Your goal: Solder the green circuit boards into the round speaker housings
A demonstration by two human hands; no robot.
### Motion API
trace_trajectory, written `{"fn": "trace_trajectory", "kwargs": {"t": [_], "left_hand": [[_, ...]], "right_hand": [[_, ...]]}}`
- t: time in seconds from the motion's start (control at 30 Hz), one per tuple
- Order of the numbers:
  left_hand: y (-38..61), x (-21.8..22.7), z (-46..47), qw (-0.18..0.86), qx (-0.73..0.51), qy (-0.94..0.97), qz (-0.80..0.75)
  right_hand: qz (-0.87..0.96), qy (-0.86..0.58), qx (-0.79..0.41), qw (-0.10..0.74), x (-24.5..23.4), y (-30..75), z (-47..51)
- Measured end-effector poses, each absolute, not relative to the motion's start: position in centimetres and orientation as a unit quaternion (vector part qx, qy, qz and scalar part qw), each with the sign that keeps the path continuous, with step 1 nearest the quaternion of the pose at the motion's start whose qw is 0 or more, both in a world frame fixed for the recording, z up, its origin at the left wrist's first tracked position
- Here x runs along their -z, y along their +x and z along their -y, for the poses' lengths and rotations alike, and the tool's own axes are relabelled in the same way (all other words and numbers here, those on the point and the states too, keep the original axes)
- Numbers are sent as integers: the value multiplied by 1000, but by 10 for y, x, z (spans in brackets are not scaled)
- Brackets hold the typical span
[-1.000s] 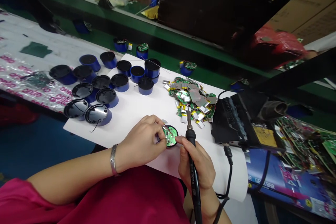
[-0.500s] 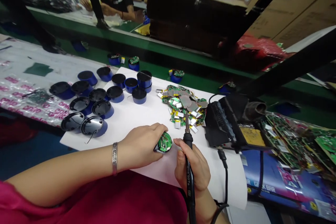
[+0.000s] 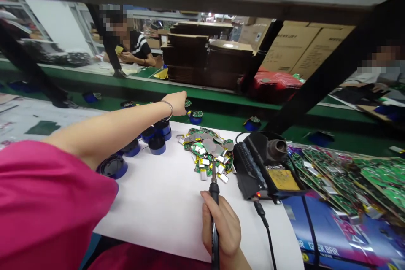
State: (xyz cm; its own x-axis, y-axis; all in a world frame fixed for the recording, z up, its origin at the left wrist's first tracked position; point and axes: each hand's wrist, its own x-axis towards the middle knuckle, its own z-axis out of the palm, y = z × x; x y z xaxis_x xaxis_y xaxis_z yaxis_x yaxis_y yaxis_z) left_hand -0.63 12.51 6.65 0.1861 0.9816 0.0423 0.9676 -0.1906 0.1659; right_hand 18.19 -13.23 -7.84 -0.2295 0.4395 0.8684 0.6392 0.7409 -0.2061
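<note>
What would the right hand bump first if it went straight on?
Probably the pile of circuit boards: the soldering iron in the right hand points at it. Whether its tip is above or just short is unclear.

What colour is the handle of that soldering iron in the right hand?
The soldering iron's handle is black; the head view shows it best.

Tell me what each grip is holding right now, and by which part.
The right grip holds the soldering iron by its black handle. The left grip is at a green circuit board, but whether it's held can't be told.
</note>
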Motion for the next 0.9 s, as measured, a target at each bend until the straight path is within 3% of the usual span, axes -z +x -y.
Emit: {"fn": "trace_trajectory", "kwargs": {"t": [0.23,0.4,0.63,0.9], "left_hand": [[-12,-35,-176,77,-48,741,-665],[-21,-51,-172,55,-99,742,-661],[-68,-73,-84,46,-108,756,-644],[-76,-12,11,42,-26,723,-689]], "right_hand": [[772,-353,119,515,85,184,128],[769,-344,134,522,85,185,127],[777,-357,115,506,84,186,130],[785,-345,99,505,80,187,132]]}}
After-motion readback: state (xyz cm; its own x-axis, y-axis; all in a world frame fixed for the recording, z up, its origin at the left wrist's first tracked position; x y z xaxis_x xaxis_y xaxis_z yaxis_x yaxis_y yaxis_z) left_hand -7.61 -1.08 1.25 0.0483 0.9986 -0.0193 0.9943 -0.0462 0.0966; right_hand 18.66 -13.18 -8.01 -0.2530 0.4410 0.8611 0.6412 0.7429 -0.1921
